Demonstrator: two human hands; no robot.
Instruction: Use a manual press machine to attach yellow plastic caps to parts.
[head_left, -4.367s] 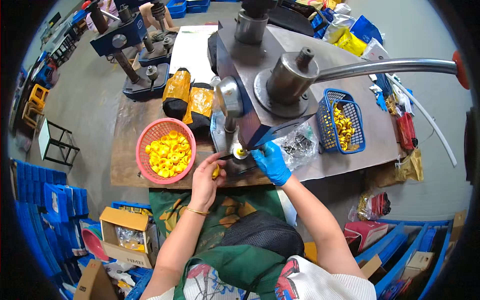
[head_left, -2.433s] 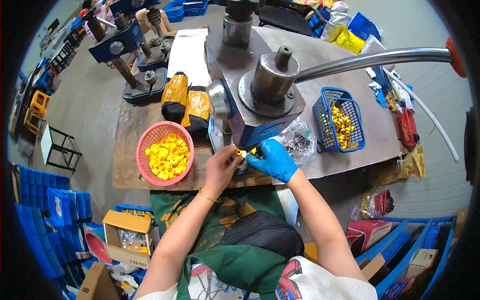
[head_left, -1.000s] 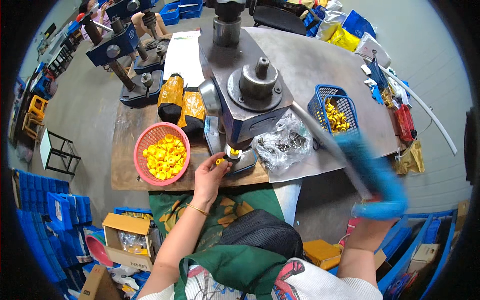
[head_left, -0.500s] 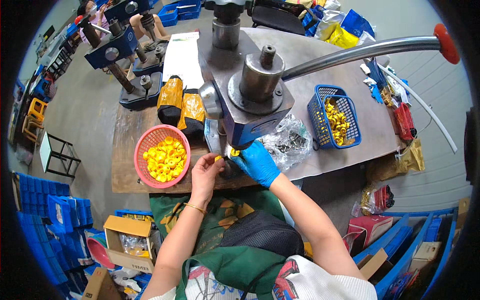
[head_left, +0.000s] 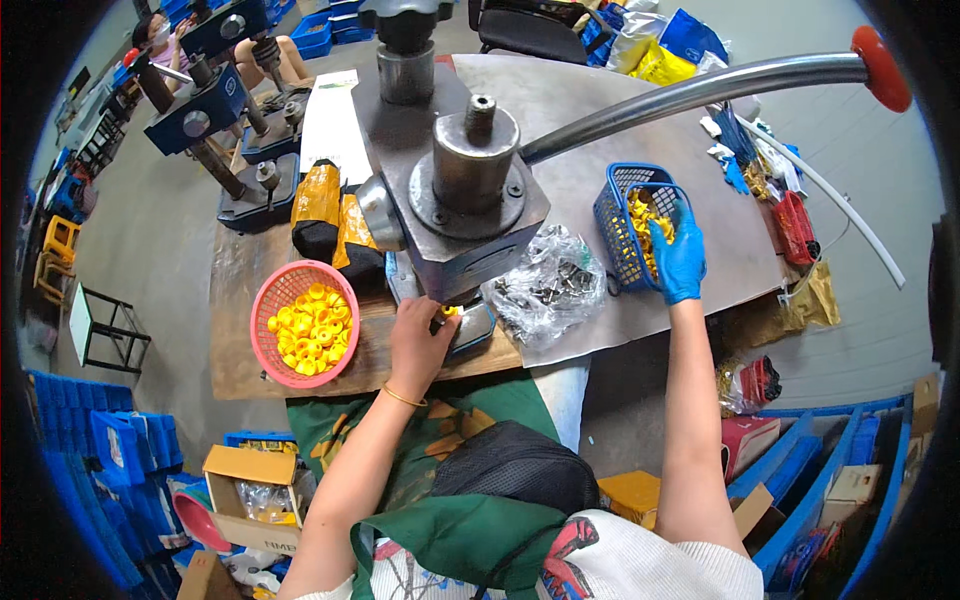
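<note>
My bare left hand is at the base of the hand press, its fingers closed round a small yellow plastic part under the press head. Part of that piece is hidden by the fingertips. Over to the right, my right hand, in a blue glove, reaches into a blue plastic basket of yellow parts. Its fingers are apart over the pile, with nothing visible between them. A pink round basket full of yellow cap-like pieces stands left of my left hand.
A clear plastic bag of small dark metal pieces lies between press and blue basket. The press's long lever with a red knob stretches right above the table. Tape-wrapped bundles and another press stand at the left.
My right hand has left the press and swung right to the blue basket. My left hand remains at the press with a yellow part. The view has shifted slightly.
</note>
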